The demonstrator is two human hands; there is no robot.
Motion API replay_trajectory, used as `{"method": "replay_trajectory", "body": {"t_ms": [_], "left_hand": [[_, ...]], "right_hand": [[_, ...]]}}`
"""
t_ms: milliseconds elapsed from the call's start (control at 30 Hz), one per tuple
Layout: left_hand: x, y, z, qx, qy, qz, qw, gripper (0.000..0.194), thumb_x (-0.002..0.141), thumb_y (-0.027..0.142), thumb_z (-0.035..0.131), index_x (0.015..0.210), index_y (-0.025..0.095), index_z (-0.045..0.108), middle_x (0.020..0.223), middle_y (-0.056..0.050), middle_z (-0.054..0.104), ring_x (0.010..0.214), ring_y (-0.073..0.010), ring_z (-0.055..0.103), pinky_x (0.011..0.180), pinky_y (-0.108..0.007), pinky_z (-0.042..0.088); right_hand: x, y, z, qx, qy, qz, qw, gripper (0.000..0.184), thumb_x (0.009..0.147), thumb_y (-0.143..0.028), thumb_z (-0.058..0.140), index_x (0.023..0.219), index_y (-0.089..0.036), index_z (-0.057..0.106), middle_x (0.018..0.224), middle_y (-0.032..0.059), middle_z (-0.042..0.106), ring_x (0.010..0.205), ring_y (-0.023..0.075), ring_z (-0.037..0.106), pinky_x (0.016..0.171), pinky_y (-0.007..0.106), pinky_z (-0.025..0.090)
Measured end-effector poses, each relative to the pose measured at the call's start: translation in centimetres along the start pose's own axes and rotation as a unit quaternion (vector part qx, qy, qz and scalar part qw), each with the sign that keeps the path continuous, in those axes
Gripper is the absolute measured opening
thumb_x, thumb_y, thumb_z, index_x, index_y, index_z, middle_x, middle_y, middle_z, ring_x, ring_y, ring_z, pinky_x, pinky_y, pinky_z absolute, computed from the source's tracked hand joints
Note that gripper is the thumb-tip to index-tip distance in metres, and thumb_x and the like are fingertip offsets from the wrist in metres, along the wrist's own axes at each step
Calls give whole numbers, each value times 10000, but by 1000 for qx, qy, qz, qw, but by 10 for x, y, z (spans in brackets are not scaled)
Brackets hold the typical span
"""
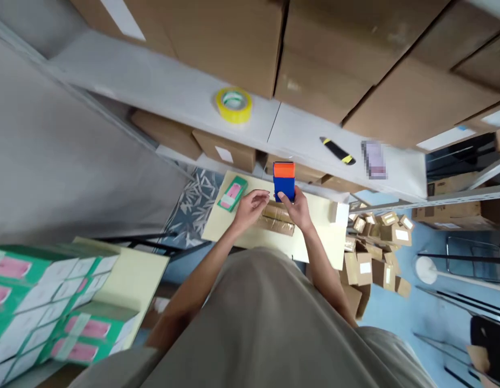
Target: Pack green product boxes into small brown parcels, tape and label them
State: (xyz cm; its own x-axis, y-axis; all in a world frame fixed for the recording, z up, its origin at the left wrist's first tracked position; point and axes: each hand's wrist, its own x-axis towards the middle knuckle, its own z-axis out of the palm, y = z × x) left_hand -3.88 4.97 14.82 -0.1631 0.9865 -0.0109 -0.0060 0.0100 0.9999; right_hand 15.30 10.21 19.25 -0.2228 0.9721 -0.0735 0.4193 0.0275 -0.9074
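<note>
My right hand (299,209) grips a blue and orange tape dispenser (284,181) at the far end of a small brown cardboard box (277,218). The box lies on a pale yellow tabletop (314,237). My left hand (250,207) rests on the box's left end with fingers curled over it. A green and pink packet (233,193) lies on the tabletop just left of my left hand.
A white shelf (161,86) ahead carries a yellow tape roll (234,105), a black and yellow cutter (337,150) and big cartons (326,59). Stacked green and pink packets (40,307) sit at lower left. Several small taped boxes (375,253) are piled on the floor at right.
</note>
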Motion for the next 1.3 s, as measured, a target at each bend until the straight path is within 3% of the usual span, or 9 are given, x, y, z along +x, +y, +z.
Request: {"method": "replay_trajectory", "body": {"t_ms": [100, 167, 300, 433, 633, 733, 867, 1067, 1300], "left_hand": [[-47, -6, 1, 5, -11, -21, 1000, 346, 957, 518, 810, 1108, 208, 783, 1141, -106, 827, 1040, -242, 811, 1008, -403, 683], [-70, -8, 2, 15, 1, -23, 1000, 325, 977, 509, 793, 1106, 211, 789, 1155, -103, 806, 1045, -234, 808, 1010, -394, 683], [-97, -8, 0, 21, -16, -43, 999, 321, 985, 517, 801, 1103, 219, 783, 1129, -83, 794, 1027, -225, 805, 997, -380, 686], [-104, 1, -7, 29, -50, -52, 997, 293, 990, 493, 808, 1076, 218, 755, 1081, -63, 804, 1000, -216, 802, 986, -361, 681], [-98, 15, -12, 80, -81, -8, 993, 173, 1022, 405, 750, 1029, 234, 775, 1068, -54, 794, 930, -192, 764, 888, -323, 639], [-96, 17, -10, 74, -78, -45, 993, 231, 972, 449, 809, 1030, 232, 754, 1016, -47, 789, 828, -182, 733, 777, -308, 611], [-92, 19, -15, 46, -106, -78, 990, 349, 918, 544, 867, 1001, 227, 748, 981, -50, 784, 788, -181, 708, 700, -296, 568], [-51, 21, -42, -28, -78, -95, 992, 551, 974, 723, 780, 1124, 193, 791, 987, -81, 770, 942, -236, 753, 787, -321, 606], [-16, 20, -45, 7, -175, -86, 981, 499, 898, 631, 904, 947, 144, 804, 901, -57, 756, 851, -209, 717, 726, -291, 562]], "right_hand": [[-60, 20, 24, 137, -11, 50, 989, 596, 947, -790, 741, 1146, -232, 681, 1044, 85, 786, 922, 268, 720, 917, 426, 609], [-83, 27, 35, 175, -4, 76, 982, 572, 935, -769, 776, 1137, -241, 689, 1061, 80, 793, 956, 269, 724, 964, 437, 607], [-103, 31, 44, 190, -18, 98, 977, 577, 919, -781, 798, 1115, -247, 698, 1035, 69, 793, 953, 270, 716, 958, 447, 619], [-111, 29, 46, 189, -39, 90, 977, 594, 927, -802, 786, 1098, -240, 699, 1010, 58, 774, 921, 251, 693, 932, 436, 636], [-115, 22, 47, 157, -18, 88, 984, 636, 969, -871, 669, 1089, -246, 657, 1005, 57, 733, 947, 246, 665, 935, 420, 625], [-115, 18, 43, 109, -22, 103, 988, 673, 960, -919, 622, 1035, -250, 637, 971, 56, 710, 938, 251, 659, 913, 414, 622], [-117, 13, 39, 78, -33, 110, 990, 742, 940, -963, 595, 1120, -245, 654, 1052, 81, 746, 992, 273, 700, 945, 432, 631], [-128, 14, 33, 62, -109, 125, 984, 753, 962, -897, 656, 1325, -238, 666, 1174, 123, 794, 1100, 313, 754, 964, 471, 658], [-132, 18, 22, 20, -172, 100, 980, 683, 951, -831, 691, 1229, -207, 679, 1042, 76, 778, 896, 260, 703, 854, 413, 607]]}}
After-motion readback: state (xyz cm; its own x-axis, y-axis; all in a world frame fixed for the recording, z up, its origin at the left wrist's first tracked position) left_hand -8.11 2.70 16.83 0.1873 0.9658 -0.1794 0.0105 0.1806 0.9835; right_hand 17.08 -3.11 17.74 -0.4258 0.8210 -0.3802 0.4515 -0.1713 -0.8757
